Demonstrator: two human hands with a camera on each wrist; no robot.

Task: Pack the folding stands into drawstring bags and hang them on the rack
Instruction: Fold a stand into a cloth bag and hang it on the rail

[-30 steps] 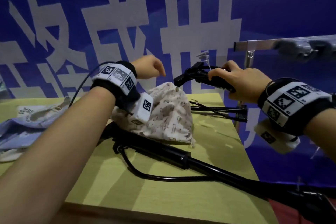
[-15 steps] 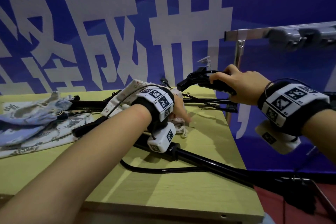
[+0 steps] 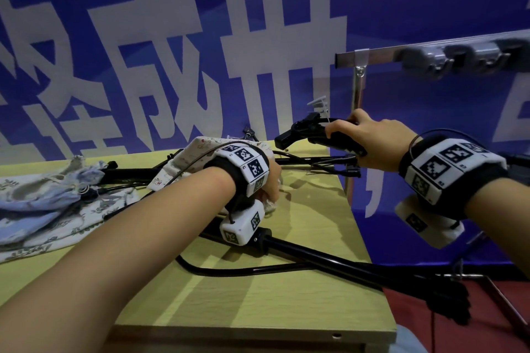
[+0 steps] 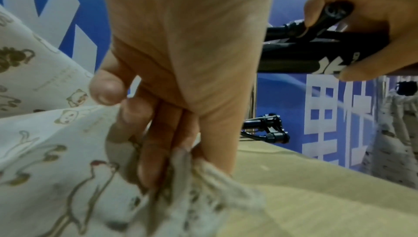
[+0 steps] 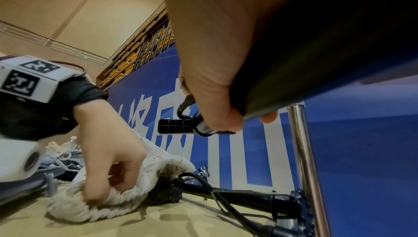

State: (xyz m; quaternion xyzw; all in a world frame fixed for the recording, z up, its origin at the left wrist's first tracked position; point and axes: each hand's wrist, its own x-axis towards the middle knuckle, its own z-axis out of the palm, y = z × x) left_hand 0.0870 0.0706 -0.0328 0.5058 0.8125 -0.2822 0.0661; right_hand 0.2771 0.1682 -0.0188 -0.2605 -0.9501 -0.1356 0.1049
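A cream drawstring bag [image 3: 200,149] printed with small animals lies on the yellow table [image 3: 286,289]. My left hand [image 3: 272,182] grips its gathered mouth against the tabletop; in the left wrist view the fingers [image 4: 158,151] are curled into the bunched cloth of the bag [image 4: 56,142]. My right hand [image 3: 370,140] holds a folded black stand [image 3: 301,135] in the air over the table's far right corner, fingers wrapped round its body [image 4: 294,53]. The right wrist view shows the left hand [image 5: 108,160] on the bag [image 5: 158,165] below the stand's end [image 5: 174,126].
A metal rack bar [image 3: 378,50] with grey hooks [image 3: 459,57] stands at the upper right on a chrome post [image 5: 303,151]. More black stands [image 3: 315,252] lie across the table. Blue and patterned bags [image 3: 43,198] are heaped at the left.
My left hand has dropped from beside the raised bag to the table and now grips the bag's mouth; the bag lies lower. The right hand with the stand has hardly moved.
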